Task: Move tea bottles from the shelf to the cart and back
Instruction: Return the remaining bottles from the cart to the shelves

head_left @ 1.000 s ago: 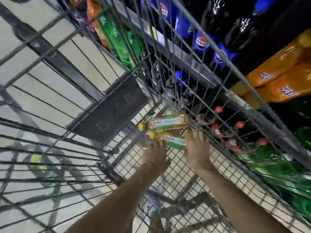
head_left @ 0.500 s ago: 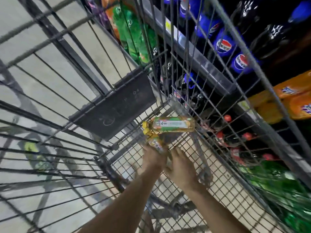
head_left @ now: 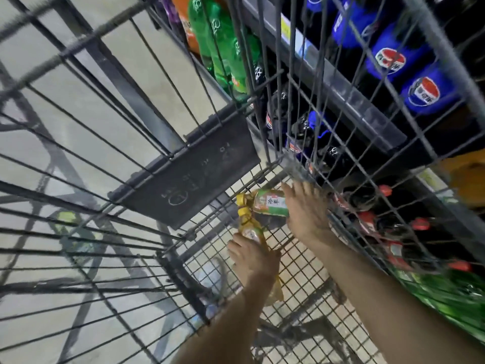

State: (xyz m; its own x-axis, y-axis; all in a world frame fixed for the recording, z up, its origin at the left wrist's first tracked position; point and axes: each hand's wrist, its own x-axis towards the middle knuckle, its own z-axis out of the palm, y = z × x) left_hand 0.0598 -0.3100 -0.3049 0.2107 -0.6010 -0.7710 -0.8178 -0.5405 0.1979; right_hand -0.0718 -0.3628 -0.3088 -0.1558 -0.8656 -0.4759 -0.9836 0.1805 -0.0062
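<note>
Left hand wrapped round one tea bottle, right hand probably gripping another (fingers partly hidden), down in wire cart, soda shelf behind mesh.

My left hand: bare, no glove, ring or watch visible. My right hand: bare likewise. Both forearms uncovered, no sleeve in view from either wrist back to the frame edge.
</note>
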